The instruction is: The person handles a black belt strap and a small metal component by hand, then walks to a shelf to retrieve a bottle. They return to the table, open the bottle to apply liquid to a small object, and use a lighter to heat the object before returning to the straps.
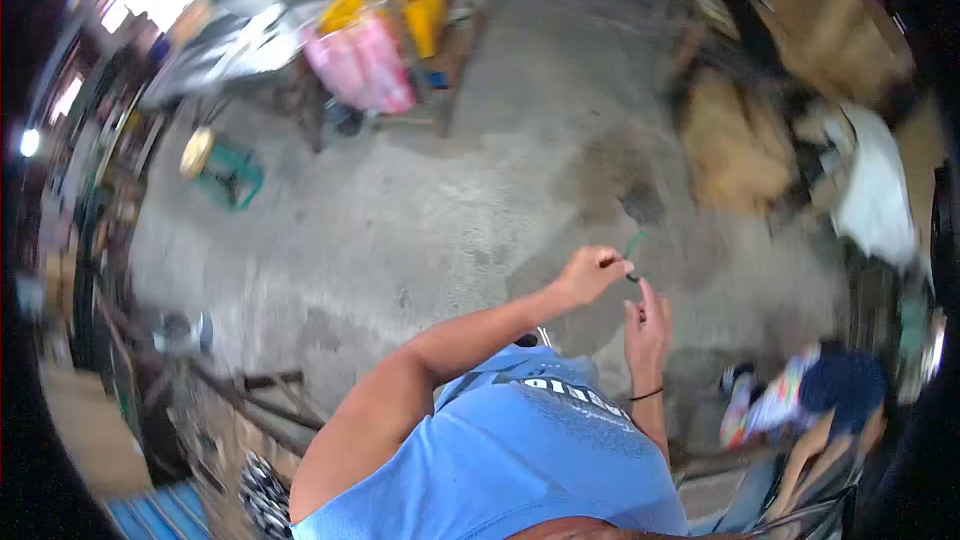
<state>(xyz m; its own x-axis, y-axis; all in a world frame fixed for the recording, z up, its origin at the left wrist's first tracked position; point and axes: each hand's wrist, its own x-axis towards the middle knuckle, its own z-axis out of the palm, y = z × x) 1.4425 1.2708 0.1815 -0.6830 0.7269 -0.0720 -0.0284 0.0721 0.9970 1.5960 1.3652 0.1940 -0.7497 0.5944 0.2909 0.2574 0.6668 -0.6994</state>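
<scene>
My left hand [592, 276] is closed in a pinch, with a thin green strip [636, 242] sticking up past its fingertips. A short dark end shows just below the thumb, and the strip's exact kind is too blurred to name. My right hand [648, 328] is close beside it, lower and to the right. Its index finger points up toward the pinch and its thumb stands apart. A dark band [647, 394] circles the right wrist.
Concrete floor [450, 200] with damp patches lies ahead. A green stool [228, 172] stands at left. A pink bag [362, 62] hangs at a cluttered table, near yellow items [420, 10]. Cardboard [740, 145] and a white sack [880, 185] are at right; colourful cloth [775, 405] lies lower right.
</scene>
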